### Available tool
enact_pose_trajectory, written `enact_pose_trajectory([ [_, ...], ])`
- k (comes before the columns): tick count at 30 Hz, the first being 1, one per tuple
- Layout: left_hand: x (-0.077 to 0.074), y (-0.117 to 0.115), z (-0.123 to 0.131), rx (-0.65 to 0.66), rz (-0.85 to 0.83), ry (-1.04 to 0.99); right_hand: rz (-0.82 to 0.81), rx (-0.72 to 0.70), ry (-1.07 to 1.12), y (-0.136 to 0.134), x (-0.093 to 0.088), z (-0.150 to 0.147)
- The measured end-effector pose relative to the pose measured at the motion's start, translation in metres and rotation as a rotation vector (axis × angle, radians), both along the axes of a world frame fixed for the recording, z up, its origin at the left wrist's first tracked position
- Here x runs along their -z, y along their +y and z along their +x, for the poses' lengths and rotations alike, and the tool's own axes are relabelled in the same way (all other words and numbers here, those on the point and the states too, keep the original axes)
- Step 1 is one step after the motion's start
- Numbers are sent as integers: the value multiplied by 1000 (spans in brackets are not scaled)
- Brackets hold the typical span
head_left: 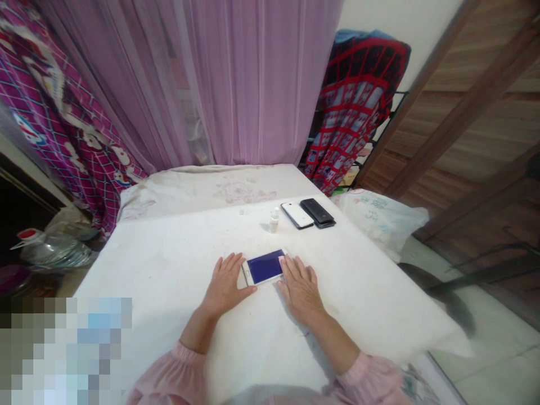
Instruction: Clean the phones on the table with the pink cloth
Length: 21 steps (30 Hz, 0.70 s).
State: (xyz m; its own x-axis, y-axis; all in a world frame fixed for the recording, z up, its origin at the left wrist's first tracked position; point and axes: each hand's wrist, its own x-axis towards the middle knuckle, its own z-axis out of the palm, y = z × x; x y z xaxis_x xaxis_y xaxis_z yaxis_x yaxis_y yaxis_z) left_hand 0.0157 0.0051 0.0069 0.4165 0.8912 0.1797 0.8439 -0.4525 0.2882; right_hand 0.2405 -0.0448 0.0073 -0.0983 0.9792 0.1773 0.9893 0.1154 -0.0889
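Observation:
A white-framed smartphone (265, 267) lies flat with its blue-lit screen facing up, between my two hands. My left hand (225, 284) rests palm down on the white sheet (169, 270), its fingers spread and its thumb close to the phone's left end. My right hand (300, 289) lies palm down too, with its fingertips over the phone's right end. Farther away stand a small white dropper bottle (274, 220) and a white phone (297, 215). A dark phone (317, 211) lies on another dark device.
The sheet-covered surface ends in a front-right corner, with a tiled floor beyond. A white sack (375, 219) sits past its right edge. Pink curtains (253, 73) and patterned cloth (358, 107) hang behind. A plastic bag (54, 250) lies low at left.

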Motion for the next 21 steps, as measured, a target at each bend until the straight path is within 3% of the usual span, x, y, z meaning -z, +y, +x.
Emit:
enact_pose_trajectory([
  [11,2,-3,2,-1,51,-15,3,-188,65,-2,-3,-30],
  [21,0,-2,3,-13,15,-14,-31,32,31,25,-3,-6],
])
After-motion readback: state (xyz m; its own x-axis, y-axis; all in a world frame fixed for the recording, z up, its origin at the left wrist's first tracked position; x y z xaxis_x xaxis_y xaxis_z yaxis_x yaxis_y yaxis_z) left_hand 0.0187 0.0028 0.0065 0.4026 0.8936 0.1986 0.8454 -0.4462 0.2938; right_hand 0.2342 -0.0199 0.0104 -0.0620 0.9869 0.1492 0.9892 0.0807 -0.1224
